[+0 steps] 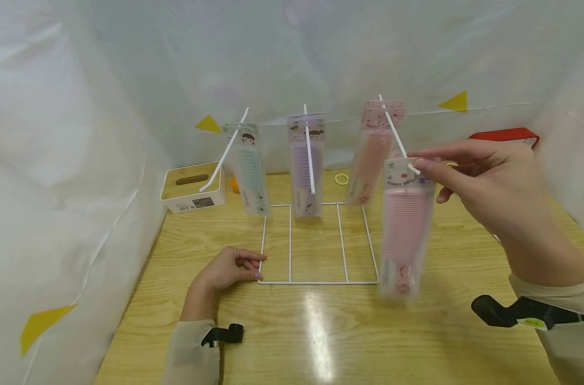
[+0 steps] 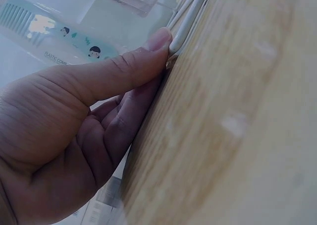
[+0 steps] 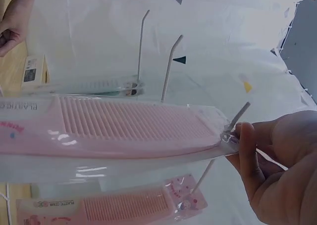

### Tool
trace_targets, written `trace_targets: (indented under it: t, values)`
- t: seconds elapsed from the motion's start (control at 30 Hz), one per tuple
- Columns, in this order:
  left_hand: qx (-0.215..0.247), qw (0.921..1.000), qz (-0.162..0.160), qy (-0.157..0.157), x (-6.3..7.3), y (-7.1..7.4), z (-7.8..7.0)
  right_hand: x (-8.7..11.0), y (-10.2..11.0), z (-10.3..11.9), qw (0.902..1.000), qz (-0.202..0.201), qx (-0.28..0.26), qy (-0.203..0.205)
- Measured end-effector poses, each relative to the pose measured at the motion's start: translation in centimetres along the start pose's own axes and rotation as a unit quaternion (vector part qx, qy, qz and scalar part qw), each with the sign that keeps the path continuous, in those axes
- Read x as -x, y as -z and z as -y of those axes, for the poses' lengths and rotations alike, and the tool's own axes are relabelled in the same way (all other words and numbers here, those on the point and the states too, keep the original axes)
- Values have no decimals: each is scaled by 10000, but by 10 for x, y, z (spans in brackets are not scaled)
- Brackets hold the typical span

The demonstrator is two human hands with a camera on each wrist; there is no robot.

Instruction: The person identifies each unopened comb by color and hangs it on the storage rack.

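Observation:
My right hand pinches the top corner of a packaged pink comb. That package hangs at the bent tip of the right prong of a white wire rack; in the right wrist view the prong tip pokes out through the package's top. Another pink comb package hangs farther back on the same prong. Purple comb packages hang on the middle prong and a green comb package on the left one. My left hand holds the rack's front left corner, thumb on the wire in the left wrist view.
A white tissue box with a wooden lid stands at the back left. Next to it is a small orange thing. A yellow ring lies behind the rack, and a red object sits at the back right. White sheeting surrounds the table.

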State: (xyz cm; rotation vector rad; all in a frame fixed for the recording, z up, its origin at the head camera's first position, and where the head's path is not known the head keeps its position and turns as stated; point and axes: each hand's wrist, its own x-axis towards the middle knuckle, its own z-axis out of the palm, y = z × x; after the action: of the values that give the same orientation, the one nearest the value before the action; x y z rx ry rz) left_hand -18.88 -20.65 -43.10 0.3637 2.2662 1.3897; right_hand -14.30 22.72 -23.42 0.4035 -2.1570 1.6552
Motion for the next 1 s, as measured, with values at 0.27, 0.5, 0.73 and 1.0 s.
trace_targets:
  t: [0.27, 0.5, 0.73, 1.0]
  values:
    - [16, 10000, 6, -15, -1, 1, 1, -36, -2, -24, 9962, 160, -617, -600]
    - [-30, 10000, -58, 72, -1, -1, 1, -63, -3, -37, 9973, 64, 358, -643]
    - [-12, 9999, -84, 115, 0, -1, 2, -81, -8, -46, 9981, 11, 365, -500]
    - [2, 9999, -85, 132, -1, 0, 1, -89, -1, -52, 9951, 34, -534, -827]
